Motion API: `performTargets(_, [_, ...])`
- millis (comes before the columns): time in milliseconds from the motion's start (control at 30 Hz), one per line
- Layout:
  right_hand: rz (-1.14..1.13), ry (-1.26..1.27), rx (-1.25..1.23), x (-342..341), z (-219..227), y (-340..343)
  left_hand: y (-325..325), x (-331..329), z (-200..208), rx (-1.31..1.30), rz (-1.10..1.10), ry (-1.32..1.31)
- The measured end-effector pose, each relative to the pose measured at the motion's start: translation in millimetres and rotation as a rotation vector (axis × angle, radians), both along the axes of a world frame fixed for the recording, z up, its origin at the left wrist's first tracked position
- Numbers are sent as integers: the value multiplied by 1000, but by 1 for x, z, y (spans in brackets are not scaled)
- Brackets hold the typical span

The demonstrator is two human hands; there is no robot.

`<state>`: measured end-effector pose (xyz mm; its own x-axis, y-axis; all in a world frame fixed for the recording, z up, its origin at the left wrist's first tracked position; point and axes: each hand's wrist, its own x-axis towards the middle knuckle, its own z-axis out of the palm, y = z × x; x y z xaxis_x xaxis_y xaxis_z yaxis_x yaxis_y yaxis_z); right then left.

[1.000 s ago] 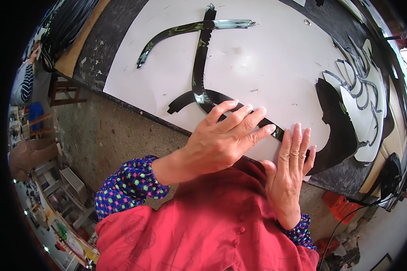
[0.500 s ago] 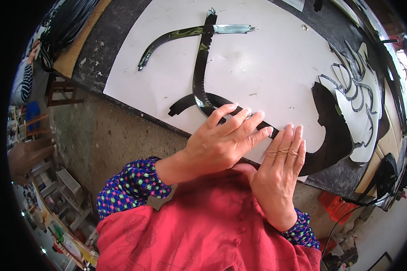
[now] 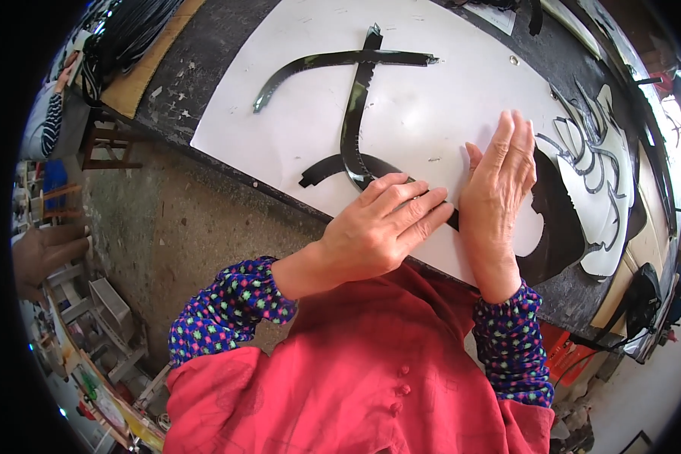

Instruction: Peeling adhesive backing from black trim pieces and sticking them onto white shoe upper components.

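The left hand, fingers slightly parted, rests on the glossy black curved strip slanting down rightward mid-frame; the right hand, flat, lies farther right.

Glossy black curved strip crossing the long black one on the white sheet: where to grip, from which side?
Likely pinch the glossy black curved strip by its straight right end, across the width, coming from the right: that end juts past the crossing with the long black strip, over the white sheet. It looks flat, so lifting an edge may be fiddly.
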<state>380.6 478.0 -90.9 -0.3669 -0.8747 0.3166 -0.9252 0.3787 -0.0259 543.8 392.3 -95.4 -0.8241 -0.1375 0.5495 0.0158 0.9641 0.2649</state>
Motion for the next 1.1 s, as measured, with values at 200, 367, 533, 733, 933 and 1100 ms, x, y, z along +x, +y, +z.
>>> performTargets(200, [-95,-223,-221,-15,-9,5,-12,-7,5,247,-45,67])
performTargets(367, [-312,-176,-221,-38,36,68,-37,30,0,117,286,-118])
performTargets(533, [-428,-165,-11,-68,30,151,-45,16,5,119,282,-47])
performTargets(733, [-360,-326,-271,-120,112,215,-58,26,-6,61,243,39])
performTargets(933, [-194,-717,-650,-142,190,241,-17,9,25,-52,254,61])
performTargets(1100, [-14,-573,-495,-34,197,111,61,-35,105,582,-171,212])
